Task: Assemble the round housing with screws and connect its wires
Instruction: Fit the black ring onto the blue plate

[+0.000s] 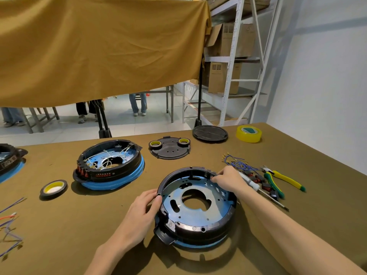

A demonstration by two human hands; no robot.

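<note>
Two hands work the round housing (196,207) on the counter (99,225): left hand (147,207) grips its rim, right hand (226,177) pinches the far rim (contents hidden). Anything dropped could vanish through the centre hole.

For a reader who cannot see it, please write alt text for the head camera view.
A person's left hand grips the left rim of an empty round housing on a brown table, while the right hand touches its far rim. Behind it sits a wired housing; a screwdriver, pliers and blue wires lie to the right.
</note>
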